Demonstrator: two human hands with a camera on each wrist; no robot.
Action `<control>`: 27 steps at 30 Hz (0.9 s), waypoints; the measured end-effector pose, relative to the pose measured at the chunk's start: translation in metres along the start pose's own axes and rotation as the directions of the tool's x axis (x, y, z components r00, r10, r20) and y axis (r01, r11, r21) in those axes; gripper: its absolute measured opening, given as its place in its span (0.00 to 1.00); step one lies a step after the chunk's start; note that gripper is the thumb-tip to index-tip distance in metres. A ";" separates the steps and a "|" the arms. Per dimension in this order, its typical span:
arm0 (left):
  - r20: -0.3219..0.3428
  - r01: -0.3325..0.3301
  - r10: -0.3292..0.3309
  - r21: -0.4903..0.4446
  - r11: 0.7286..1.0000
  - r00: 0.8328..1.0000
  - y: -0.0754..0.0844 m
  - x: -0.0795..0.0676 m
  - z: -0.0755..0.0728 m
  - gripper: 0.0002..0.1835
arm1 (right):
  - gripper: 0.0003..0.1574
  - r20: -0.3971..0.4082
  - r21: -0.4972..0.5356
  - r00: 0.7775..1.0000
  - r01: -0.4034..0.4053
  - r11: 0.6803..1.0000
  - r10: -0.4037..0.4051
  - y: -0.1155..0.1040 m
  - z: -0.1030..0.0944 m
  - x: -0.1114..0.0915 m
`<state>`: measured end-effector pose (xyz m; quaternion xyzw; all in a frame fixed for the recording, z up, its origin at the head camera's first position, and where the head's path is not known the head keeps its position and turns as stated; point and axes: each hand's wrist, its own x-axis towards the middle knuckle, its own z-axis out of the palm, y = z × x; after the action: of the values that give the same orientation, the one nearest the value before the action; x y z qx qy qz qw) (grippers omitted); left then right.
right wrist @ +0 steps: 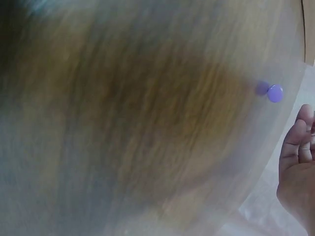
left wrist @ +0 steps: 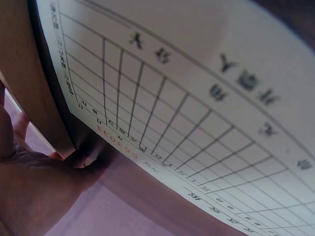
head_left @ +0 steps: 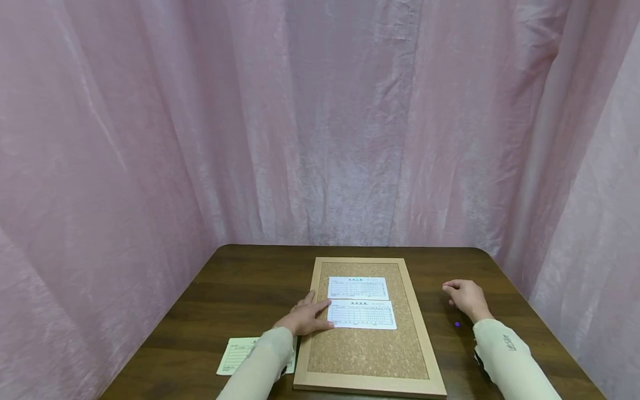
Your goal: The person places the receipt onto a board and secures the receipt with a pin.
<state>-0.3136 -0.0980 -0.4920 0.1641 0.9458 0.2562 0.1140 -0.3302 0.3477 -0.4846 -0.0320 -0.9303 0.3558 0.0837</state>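
Note:
My left hand [head_left: 306,319] lies over the left edge of a cork board [head_left: 370,355] with a pale wood frame, thumb and fingers spread. Its fingertips touch the left side of the lower printed white slip [head_left: 362,315]. Just above that, another white slip [head_left: 356,288] lies flat on the cork. Right of the board, my right hand [head_left: 467,299] is held over the table with thumb and forefinger brought together; I cannot tell whether something small is between them. A purple push pin [right wrist: 274,93] rests on the table close to this hand.
Left of the board, a pale yellow-green printed slip [head_left: 237,355] lies on the dark wood table [head_left: 200,311], partly covered by my left sleeve. The left wrist view shows a printed form [left wrist: 162,113] up close. Pink curtains [head_left: 345,139] hang around the table.

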 end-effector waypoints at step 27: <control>0.007 -0.009 0.009 -0.019 1.000 1.000 -0.001 0.001 0.000 0.39 | 0.16 -0.038 0.230 0.996 -0.065 0.971 0.075 -0.012 0.006 -0.001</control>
<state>-0.3150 -0.0987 -0.4925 0.1681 0.9422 0.2650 0.1177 -0.3303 0.3343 -0.4810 -0.0631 -0.8792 0.4624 0.0959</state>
